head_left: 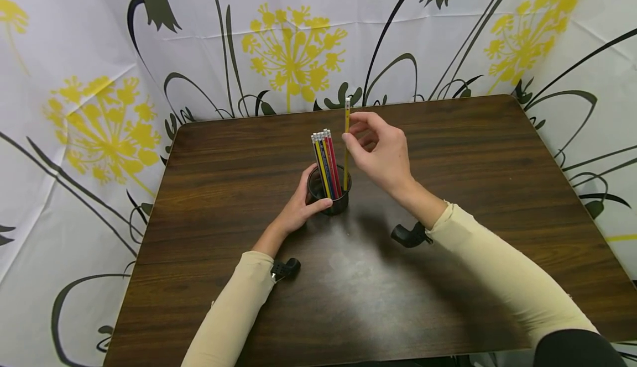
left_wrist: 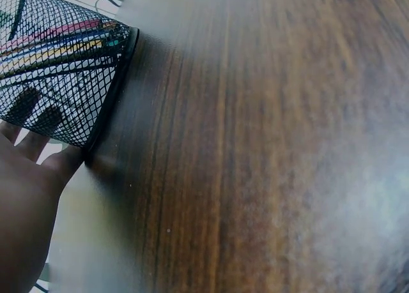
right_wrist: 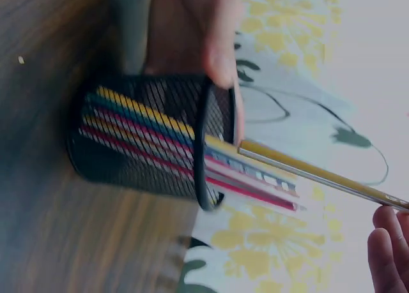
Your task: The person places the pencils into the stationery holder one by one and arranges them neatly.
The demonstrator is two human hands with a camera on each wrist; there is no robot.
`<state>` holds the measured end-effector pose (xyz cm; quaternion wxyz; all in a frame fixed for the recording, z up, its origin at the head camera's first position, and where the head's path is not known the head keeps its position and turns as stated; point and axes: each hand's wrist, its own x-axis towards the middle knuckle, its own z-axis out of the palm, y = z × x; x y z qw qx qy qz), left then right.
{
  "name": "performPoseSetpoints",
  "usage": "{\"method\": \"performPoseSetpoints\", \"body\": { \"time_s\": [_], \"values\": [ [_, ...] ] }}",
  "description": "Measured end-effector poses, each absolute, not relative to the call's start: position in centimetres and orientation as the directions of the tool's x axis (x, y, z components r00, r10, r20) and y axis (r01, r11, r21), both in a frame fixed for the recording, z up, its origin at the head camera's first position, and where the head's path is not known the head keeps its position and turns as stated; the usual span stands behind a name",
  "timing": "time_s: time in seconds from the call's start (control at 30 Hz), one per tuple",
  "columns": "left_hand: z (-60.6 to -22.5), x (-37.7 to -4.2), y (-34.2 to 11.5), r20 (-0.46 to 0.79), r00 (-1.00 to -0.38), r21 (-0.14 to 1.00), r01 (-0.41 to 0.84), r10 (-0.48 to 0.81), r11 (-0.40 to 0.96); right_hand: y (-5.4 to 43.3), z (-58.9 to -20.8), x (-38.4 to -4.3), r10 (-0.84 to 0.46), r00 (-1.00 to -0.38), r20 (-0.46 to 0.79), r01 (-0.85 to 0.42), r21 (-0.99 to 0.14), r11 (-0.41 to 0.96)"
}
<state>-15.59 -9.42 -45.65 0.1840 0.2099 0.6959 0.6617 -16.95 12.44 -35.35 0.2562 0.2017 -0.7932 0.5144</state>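
Note:
A black mesh pencil cup (head_left: pixel 335 208) stands on the table with several yellow, blue and red pencils (head_left: pixel 325 162) leaning in it. My left hand (head_left: pixel 297 212) holds the cup from its left side, thumb at the near rim and the other fingers round behind. In the left wrist view, fingertips show through the mesh near the cup's base (left_wrist: pixel 96 130). Between thumb and fingers, my right hand (head_left: pixel 382 148) pinches a yellow pencil (head_left: pixel 346 162) upright near its top. In the right wrist view this pencil's flat lower end (right_wrist: pixel 246 147) overlaps the cup's opening.
The dark wood-grain table (head_left: pixel 239 179) runs back to a white curtain (head_left: pixel 199 41) printed with yellow flowers and dark stems. Small black devices (head_left: pixel 286 268) sit on both wrists at the cream sleeves (head_left: pixel 234 306).

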Motion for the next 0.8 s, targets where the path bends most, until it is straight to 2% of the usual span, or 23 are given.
{"method": "performPoseSetpoints", "body": {
  "time_s": [0.13,0.37,0.8],
  "values": [
    [-45.6,-15.6,-9.5,0.018,-0.845,0.998,0.049,0.534,0.044,11.4,-36.0,-16.5,-0.114,-0.776,0.62,-0.611,-0.694,0.38],
    [-45.7,-15.7,-9.5,0.029,-0.84,0.996,0.067,0.541,0.05,10.5,-38.0,-16.3,-0.204,-0.812,0.547,-0.577,-0.696,0.428],
    [-45.7,-15.6,-9.6,0.032,-0.841,0.994,0.082,0.541,0.068,9.6,-40.1,-16.3,-0.19,-0.866,0.464,-0.494,-0.726,0.479]
  ]
}}
